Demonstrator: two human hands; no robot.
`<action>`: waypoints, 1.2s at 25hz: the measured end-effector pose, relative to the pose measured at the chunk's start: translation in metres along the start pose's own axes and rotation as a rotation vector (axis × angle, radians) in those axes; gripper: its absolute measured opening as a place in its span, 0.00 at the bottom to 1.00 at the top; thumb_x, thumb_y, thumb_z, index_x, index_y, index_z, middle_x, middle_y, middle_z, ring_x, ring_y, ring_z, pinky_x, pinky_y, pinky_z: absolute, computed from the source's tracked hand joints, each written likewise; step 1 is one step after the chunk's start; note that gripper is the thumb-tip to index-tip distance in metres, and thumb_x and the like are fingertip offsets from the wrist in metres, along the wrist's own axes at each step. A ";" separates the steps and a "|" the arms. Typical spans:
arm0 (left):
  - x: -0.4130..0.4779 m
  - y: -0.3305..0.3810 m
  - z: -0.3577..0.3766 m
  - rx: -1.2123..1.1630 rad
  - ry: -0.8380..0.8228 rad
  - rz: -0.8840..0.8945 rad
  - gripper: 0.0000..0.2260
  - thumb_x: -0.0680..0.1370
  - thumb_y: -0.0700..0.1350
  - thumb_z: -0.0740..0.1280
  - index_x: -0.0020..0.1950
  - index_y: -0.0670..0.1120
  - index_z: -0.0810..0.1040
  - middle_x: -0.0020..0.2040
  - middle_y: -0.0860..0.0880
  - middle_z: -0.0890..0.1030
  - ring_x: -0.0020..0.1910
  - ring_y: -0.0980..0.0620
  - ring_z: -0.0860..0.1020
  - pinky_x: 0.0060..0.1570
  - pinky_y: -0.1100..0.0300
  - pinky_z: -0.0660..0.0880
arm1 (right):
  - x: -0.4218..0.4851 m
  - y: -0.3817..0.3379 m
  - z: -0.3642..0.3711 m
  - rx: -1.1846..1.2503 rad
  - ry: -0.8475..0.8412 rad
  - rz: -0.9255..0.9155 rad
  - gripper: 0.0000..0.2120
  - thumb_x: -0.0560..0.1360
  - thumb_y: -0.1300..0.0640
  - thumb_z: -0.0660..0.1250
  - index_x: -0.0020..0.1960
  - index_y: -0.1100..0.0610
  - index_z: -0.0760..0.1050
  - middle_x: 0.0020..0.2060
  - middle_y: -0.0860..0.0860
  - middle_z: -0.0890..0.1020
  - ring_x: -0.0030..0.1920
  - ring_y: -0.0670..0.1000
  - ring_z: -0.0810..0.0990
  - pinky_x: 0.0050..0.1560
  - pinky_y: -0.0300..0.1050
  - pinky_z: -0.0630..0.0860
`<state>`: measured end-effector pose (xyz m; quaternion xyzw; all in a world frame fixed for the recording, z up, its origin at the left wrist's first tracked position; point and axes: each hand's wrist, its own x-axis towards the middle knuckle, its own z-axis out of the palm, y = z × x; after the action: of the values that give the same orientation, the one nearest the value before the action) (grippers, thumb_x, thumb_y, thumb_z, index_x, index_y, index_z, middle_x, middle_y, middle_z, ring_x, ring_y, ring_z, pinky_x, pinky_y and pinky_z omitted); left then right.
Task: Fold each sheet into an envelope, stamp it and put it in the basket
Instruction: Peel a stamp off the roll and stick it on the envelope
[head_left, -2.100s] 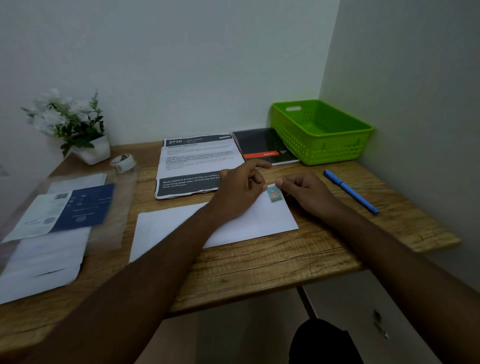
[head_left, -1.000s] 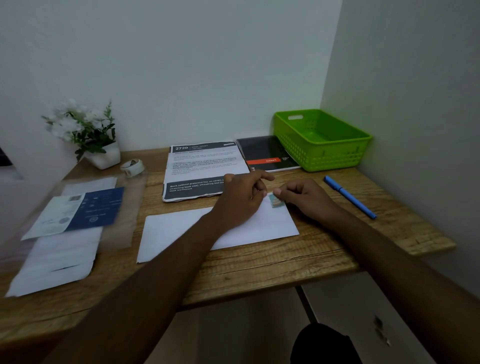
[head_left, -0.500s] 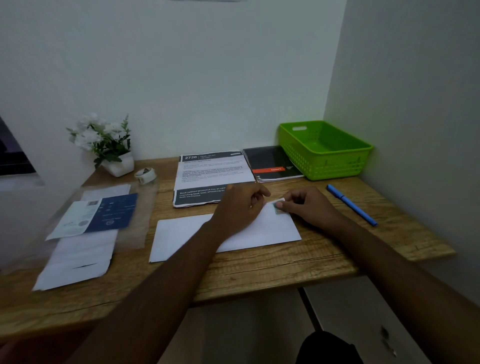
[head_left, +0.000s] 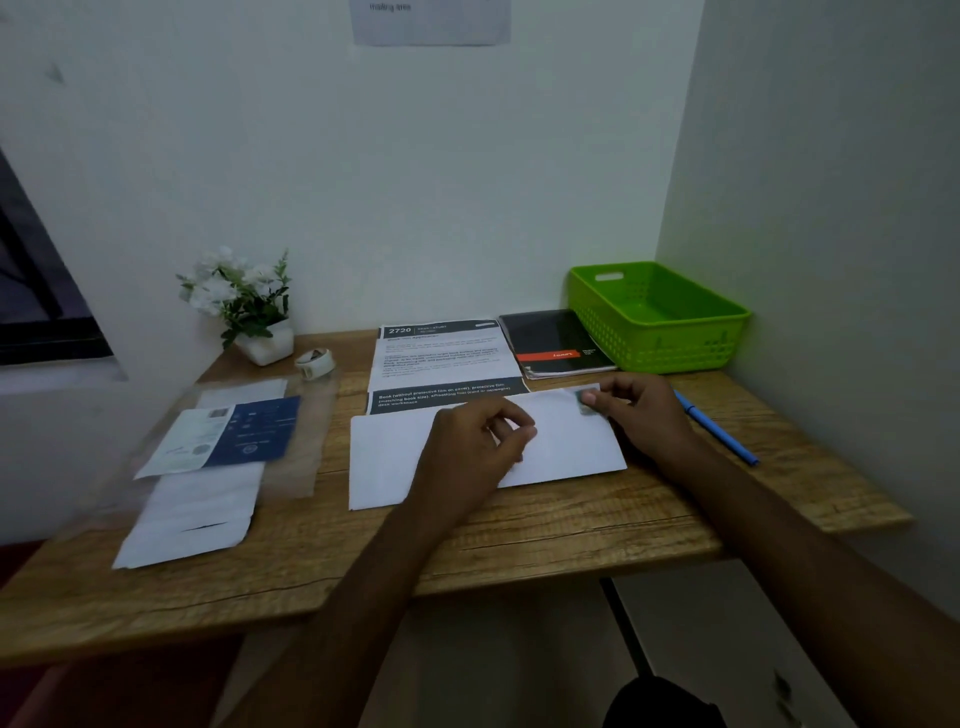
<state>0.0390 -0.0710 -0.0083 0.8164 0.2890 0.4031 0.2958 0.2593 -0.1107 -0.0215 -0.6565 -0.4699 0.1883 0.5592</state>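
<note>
A white envelope (head_left: 566, 441) lies flat on the wooden desk (head_left: 571, 525), long side toward me. A small greenish stamp (head_left: 586, 404) sits at its far right corner, under the fingertips of my right hand (head_left: 641, 415), which presses down on it. My left hand (head_left: 475, 447) rests curled on the middle of the envelope, fingers loosely closed with nothing in them. The green plastic basket (head_left: 660, 332) stands empty at the back right corner of the desk.
A blue pen (head_left: 719, 428) lies right of my right hand. A printed sheet (head_left: 441, 356) and a black notebook (head_left: 553, 343) lie behind the envelope. At left are a clear sleeve with papers (head_left: 228, 441), white sheets (head_left: 192, 514), a tape roll (head_left: 315, 362) and a flower pot (head_left: 249, 312).
My left hand has drawn back from the stamp corner to the envelope's middle. My right hand stays on the stamp. The camera has tilted up.
</note>
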 end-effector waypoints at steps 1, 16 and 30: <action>-0.011 0.006 -0.004 -0.102 -0.013 -0.073 0.03 0.74 0.43 0.70 0.46 0.45 0.81 0.33 0.49 0.82 0.24 0.57 0.76 0.30 0.63 0.75 | 0.001 0.000 0.000 0.046 0.017 0.006 0.06 0.72 0.60 0.72 0.38 0.54 0.79 0.34 0.49 0.80 0.33 0.43 0.77 0.34 0.38 0.72; 0.019 0.072 0.083 -0.540 -0.096 -0.208 0.29 0.67 0.33 0.75 0.66 0.44 0.73 0.63 0.44 0.77 0.47 0.50 0.83 0.50 0.50 0.80 | -0.013 -0.005 -0.032 0.603 0.767 0.004 0.06 0.75 0.59 0.70 0.40 0.56 0.77 0.37 0.50 0.81 0.34 0.41 0.81 0.30 0.36 0.77; 0.110 0.084 0.153 -0.554 -0.054 -0.250 0.17 0.75 0.34 0.67 0.64 0.35 0.72 0.45 0.39 0.82 0.30 0.55 0.81 0.33 0.63 0.80 | 0.027 -0.002 -0.082 0.651 0.890 0.010 0.07 0.76 0.60 0.69 0.43 0.64 0.76 0.40 0.60 0.81 0.26 0.46 0.81 0.28 0.38 0.79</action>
<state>0.2415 -0.0868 0.0290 0.6731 0.2582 0.4052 0.5622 0.3351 -0.1348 0.0126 -0.4683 -0.1023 0.0307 0.8771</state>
